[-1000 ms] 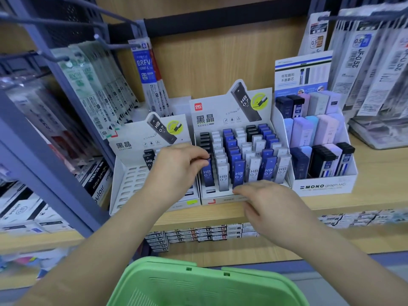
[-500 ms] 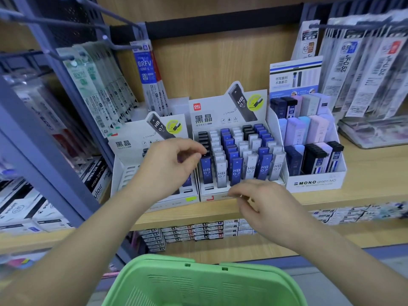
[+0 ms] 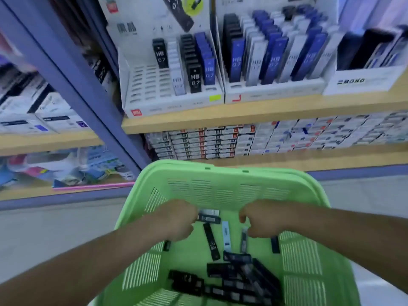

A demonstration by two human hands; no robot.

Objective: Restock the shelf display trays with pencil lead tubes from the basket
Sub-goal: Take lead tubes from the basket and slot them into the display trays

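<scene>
The green basket [image 3: 229, 173] fills the lower middle of the view, with several dark and pale pencil lead tubes [image 3: 234, 281] loose on its floor. Both my hands are down inside it, fingers curled. My left hand [image 3: 176, 219] pinches the ends of two tubes [image 3: 208, 215] lying side by side. My right hand [image 3: 261, 219] hovers over a grey tube [image 3: 244, 236]; blur hides whether it holds anything. On the shelf above, the left display tray [image 3: 145, 85] has many bare slots. The middle tray [image 3: 273, 90] is nearly full of blue, grey and black tubes.
A white MONO tray [image 3: 362, 81] stands at the right on the same wooden shelf [image 3: 242, 115]. Stacked small boxes [image 3: 254, 140] fill the shelf below. A blue metal upright [image 3: 72, 80] slants down the left, with more stock behind it.
Both hands have left the shelf trays and dropped into the basket. The camera has tilted down, so the basket now fills the lower view.
</scene>
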